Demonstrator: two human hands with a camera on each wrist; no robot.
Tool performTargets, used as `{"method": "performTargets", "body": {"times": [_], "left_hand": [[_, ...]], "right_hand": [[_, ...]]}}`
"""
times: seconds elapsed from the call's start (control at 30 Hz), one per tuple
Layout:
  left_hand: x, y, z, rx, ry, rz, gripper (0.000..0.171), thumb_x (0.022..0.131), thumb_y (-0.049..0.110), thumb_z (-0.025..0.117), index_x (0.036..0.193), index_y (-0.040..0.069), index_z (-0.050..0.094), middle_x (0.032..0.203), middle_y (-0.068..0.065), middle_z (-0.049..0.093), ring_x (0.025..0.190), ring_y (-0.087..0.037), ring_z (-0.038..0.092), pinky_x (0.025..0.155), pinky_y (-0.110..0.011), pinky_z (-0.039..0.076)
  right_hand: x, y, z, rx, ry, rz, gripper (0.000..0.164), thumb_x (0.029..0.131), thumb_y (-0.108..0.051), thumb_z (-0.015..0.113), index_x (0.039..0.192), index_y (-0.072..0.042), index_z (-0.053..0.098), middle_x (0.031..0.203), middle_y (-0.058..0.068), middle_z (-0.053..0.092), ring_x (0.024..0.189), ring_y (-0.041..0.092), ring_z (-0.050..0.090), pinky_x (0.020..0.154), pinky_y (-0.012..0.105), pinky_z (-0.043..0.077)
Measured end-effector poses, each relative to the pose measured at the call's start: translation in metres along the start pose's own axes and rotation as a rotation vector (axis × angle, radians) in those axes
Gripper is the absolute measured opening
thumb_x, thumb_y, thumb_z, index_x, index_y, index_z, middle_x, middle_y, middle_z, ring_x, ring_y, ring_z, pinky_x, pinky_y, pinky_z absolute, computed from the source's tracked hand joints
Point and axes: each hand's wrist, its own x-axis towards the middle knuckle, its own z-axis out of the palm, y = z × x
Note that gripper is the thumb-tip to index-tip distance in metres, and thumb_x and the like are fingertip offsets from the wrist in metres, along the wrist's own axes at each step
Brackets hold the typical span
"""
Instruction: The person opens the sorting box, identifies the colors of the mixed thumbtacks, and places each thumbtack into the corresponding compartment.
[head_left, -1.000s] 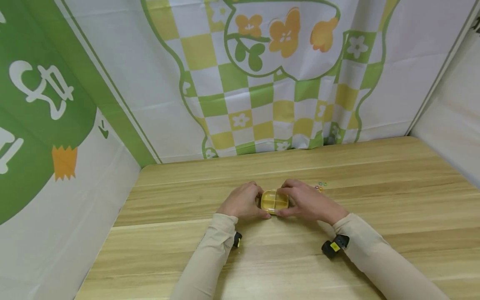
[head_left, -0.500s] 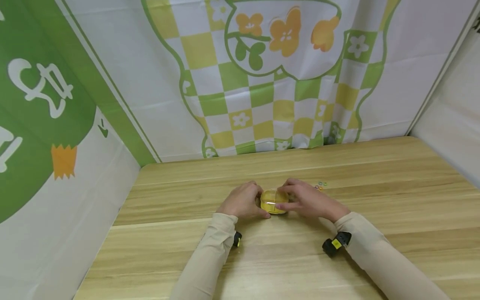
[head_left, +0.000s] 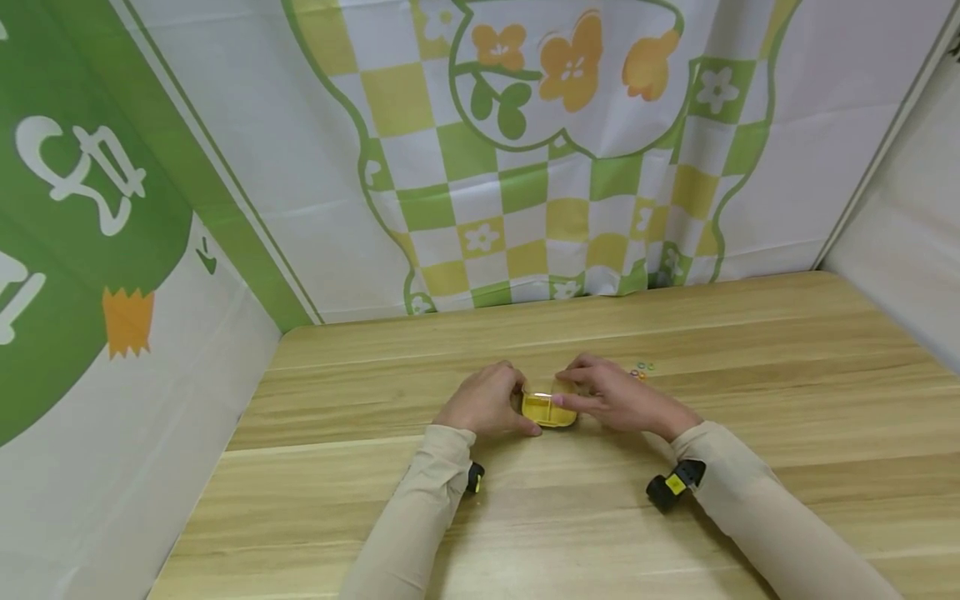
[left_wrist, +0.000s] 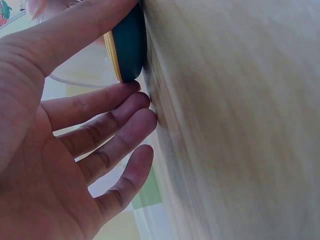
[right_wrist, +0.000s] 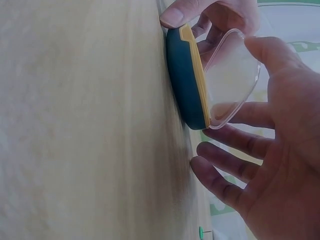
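The right hand (head_left: 626,402) pinches the raised clear lid (right_wrist: 231,70) between thumb and forefinger, other fingers spread; the left hand (head_left: 483,402) grips the box (head_left: 537,412) (yellow inside, dark teal outside) by its edges, on the table (head_left: 555,525); small rings (head_left: 642,376) beside the right hand look indistinct; white marks (head_left: 78,192) on the green cloth (head_left: 45,225), partly cut off, are unreadable.

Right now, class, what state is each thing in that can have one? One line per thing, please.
Small rounded teal-and-yellow box: open, resting on the wood-grain table.
Clear plastic lid: raised at an angle, one edge at the box's rim.
Small coloured rings: lying loose on the table, apart from the box.
Left hand: gripping the box's side.
Right hand: pinching the lid.
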Motion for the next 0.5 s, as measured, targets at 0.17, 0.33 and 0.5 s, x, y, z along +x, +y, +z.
{"method": "performTargets", "body": {"times": [0.17, 0.33, 0.5], "left_hand": [[0.0005, 0.0001, 0.0006, -0.002, -0.008, -0.012, 0.060, 0.069, 0.039, 0.095, 0.111, 0.004, 0.073, 0.103, -0.002, 0.067, 0.089, -0.015, 0.059, 0.082, -0.034, 0.052], [0.0010, -0.0001, 0.0009, -0.012, -0.010, -0.012, 0.057, 0.069, 0.038, 0.095, 0.110, 0.005, 0.073, 0.102, 0.000, 0.067, 0.090, -0.014, 0.060, 0.083, -0.034, 0.052], [0.0012, -0.0005, 0.0003, -0.030, -0.016, -0.006, 0.058, 0.070, 0.036, 0.095, 0.114, 0.006, 0.074, 0.103, 0.001, 0.067, 0.093, -0.014, 0.060, 0.087, -0.035, 0.051]], "right_hand": [[-0.0008, -0.0006, -0.0003, -0.003, 0.001, 0.015, 0.058, 0.104, -0.043, 0.057, 0.136, 0.004, 0.060, 0.120, 0.011, 0.060, 0.099, 0.019, 0.057, 0.082, 0.037, 0.050], [-0.0004, -0.0016, -0.0004, 0.006, -0.004, 0.036, 0.056, 0.106, -0.044, 0.052, 0.137, 0.001, 0.061, 0.121, 0.009, 0.060, 0.104, 0.021, 0.059, 0.087, 0.041, 0.052], [0.0003, -0.0003, 0.0003, 0.012, 0.025, 0.026, 0.049, 0.108, -0.041, 0.046, 0.132, -0.004, 0.065, 0.120, 0.007, 0.063, 0.110, 0.022, 0.061, 0.092, 0.045, 0.052]]}}
